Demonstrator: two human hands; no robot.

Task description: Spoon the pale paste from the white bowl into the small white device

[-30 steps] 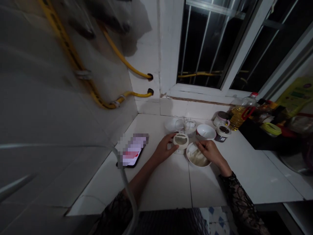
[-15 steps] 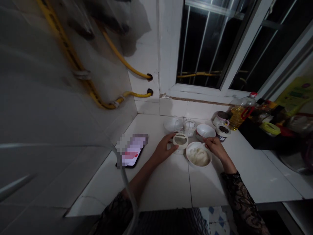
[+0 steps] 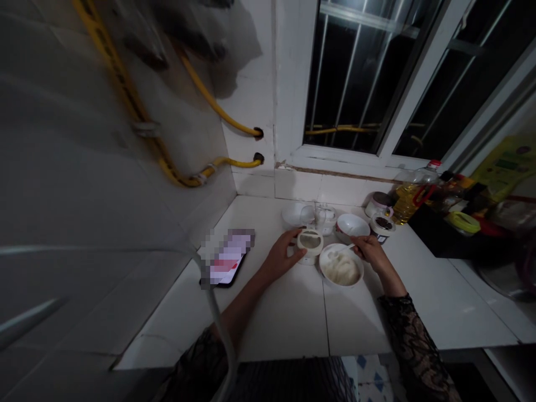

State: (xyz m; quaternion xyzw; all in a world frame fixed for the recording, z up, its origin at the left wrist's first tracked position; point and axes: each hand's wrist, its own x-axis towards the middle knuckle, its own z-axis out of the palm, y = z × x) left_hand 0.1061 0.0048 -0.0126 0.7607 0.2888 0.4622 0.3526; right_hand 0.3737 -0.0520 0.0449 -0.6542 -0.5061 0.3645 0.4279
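One hand (image 3: 282, 252) curled around white tub (image 3: 310, 245)

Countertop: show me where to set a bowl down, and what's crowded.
Bare tile lies between your forearms, in front of the white bowl, and right of your right hand, before the black tray. Crowded: the back edge under the window, with bowls, glass and jars.

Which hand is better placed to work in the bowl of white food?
Likely the right hand: it holds a white utensil reaching toward the white bowl. The left hand grips a round white container, which sits between it and the bowl.
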